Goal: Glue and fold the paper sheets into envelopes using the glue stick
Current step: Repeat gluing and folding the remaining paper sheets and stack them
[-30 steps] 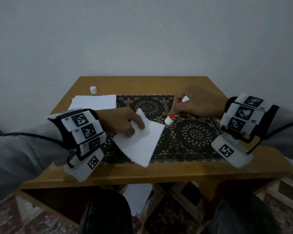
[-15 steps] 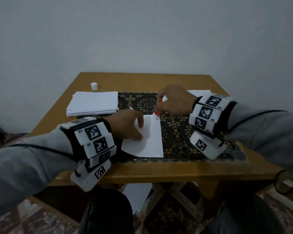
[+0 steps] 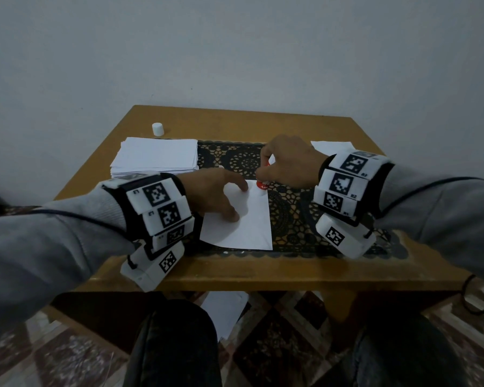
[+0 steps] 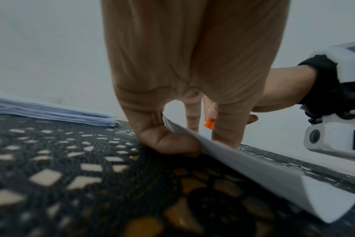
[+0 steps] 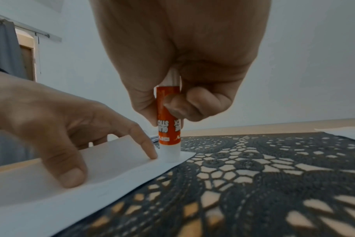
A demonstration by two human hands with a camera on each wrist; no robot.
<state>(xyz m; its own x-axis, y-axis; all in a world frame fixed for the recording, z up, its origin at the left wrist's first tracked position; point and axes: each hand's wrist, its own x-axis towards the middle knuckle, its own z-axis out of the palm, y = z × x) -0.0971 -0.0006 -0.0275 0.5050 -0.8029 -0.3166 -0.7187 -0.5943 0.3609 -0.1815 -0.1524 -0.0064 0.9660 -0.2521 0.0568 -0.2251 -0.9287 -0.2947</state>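
Orange glue stick stands on paper sheet.

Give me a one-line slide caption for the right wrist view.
Right hand presses the glue stick upright onto the paper sheet's far corner while left hand fingers pin it.

Glue stick label, upside down: "GLUE STICK". Wrist marker tags: small codes, illegible.
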